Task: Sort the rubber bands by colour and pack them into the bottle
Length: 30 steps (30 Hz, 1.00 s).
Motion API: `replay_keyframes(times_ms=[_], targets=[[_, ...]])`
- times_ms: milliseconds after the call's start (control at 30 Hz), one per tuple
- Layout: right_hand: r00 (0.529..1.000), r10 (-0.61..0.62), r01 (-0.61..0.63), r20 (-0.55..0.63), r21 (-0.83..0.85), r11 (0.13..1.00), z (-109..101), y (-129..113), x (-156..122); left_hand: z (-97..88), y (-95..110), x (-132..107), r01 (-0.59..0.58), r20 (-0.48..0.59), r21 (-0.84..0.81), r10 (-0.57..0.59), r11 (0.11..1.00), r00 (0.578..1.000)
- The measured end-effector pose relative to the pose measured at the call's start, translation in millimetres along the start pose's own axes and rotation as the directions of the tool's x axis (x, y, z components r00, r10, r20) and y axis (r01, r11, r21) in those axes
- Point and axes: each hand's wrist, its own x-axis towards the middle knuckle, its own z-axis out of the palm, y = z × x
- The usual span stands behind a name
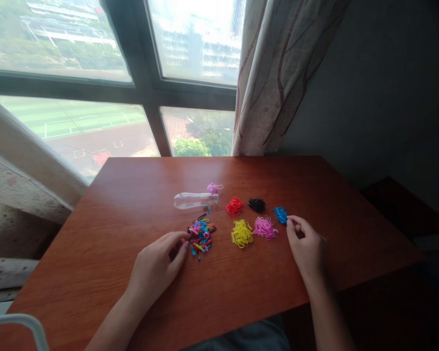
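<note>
A mixed pile of small coloured rubber bands (201, 234) lies on the wooden table (139, 195). My left hand (157, 265) rests beside that pile, fingers curled and pinching at its left edge. Sorted heaps lie to the right: red (234, 206), black (256, 204), blue (280, 214), yellow (242, 233) and pink (265, 227). My right hand (306, 246) sits just right of the blue heap, thumb and forefinger pinched together; what they hold is too small to tell. A clear plastic bottle (195, 200) lies on its side behind the mixed pile, with a pink cap (213, 188) by its mouth.
A window with a dark frame (146, 92) stands behind the table. A patterned curtain (278, 73) hangs at the back right, another (18, 165) at the left. A white chair rail (22, 321) shows at the lower left. A dark wall is on the right.
</note>
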Motion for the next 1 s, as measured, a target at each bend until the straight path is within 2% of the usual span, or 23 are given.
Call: replay_keyframes(times_ms=[100, 267, 467, 600, 767, 1000], targets=[[0.998, -0.067, 0.066, 0.01, 0.081, 0.995, 2, -26, -10, 0.5, 0, 0, 0.005, 0.003, -0.009, -0.005, 1.0, 1.0], [0.971, -0.213, 0.174, 0.105, 0.295, 0.94, 15, -78, -39, -1.4, 1, 0, -0.005, 0.022, -0.017, 0.006, 1.0, 1.0], [0.906, -0.299, 0.154, 0.3, 0.424, 0.892, 36, -119, -72, -3.3, 4, 0, -0.02, 0.055, 0.013, 0.019, 1.0, 0.998], [0.87, -0.318, 0.138, 0.377, 0.433, 0.891, 43, -128, -83, -3.5, 4, -1, -0.04, 0.057, -0.003, 0.04, 0.999, 0.998], [0.84, -0.344, 0.176, 0.42, 0.388, 0.904, 43, -127, -87, -2.3, 7, -4, -0.094, 0.047, -0.077, 0.097, 0.993, 0.994], [0.832, -0.357, 0.204, 0.425, 0.363, 0.909, 42, -123, -92, 2.5, 18, -11, -0.199, 0.148, 0.074, 0.187, 0.977, 0.971]])
